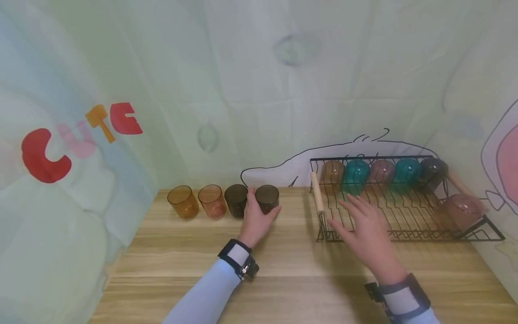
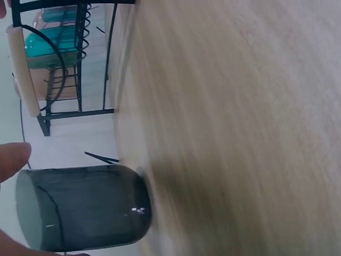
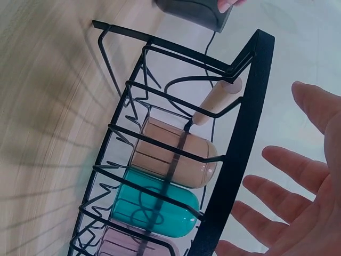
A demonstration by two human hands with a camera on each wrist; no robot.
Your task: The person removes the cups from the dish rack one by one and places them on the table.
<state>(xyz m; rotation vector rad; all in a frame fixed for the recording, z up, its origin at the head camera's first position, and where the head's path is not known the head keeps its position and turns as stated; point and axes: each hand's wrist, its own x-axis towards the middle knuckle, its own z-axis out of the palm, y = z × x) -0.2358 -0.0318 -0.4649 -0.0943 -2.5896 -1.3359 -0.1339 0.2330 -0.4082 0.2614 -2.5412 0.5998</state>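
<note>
A dark grey glass cup (image 1: 268,194) stands upright on the wooden table at the right end of a row. My left hand (image 1: 256,218) straddles it, fingers on its left side and thumb on its right. In the left wrist view a small gap shows between the thumb (image 2: 13,160) and this cup (image 2: 88,208). Over the front left of a black wire rack (image 1: 356,231), my right hand (image 1: 366,229) hovers with spread fingers and holds nothing. Upside-down cups line the rack's back, among them an amber one (image 3: 173,152) and a teal one (image 3: 154,202).
Left of the left hand stand another dark cup (image 1: 235,200), a pink cup (image 1: 212,202) and an amber cup (image 1: 183,202). The rack has wooden handles (image 1: 317,192) at its ends. A pink cup (image 1: 463,211) sits at its front right. A printed curtain (image 1: 259,90) hangs behind the table.
</note>
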